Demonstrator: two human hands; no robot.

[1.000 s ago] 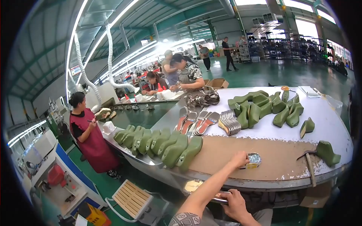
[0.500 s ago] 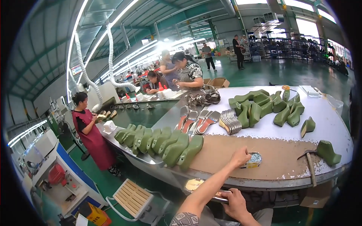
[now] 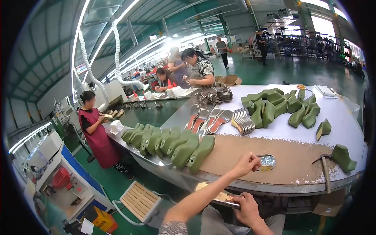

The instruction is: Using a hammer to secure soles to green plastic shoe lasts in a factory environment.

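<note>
Sole (image 3: 225, 197), partly hidden by the left forearm (image 3: 200, 199), is gripped by the right hand (image 3: 247, 208). Left hand (image 3: 247, 163) has fingers pinched closed beside a tin (image 3: 268, 161); green moulds (image 3: 202, 152) lie toward nine o'clock, a hammer (image 3: 326, 175) toward three.

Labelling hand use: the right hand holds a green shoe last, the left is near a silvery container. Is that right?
That's the wrong item: the head view shows the right hand holding a long, shiny, partly golden piece. The left hand is indeed near a silvery container.
</note>
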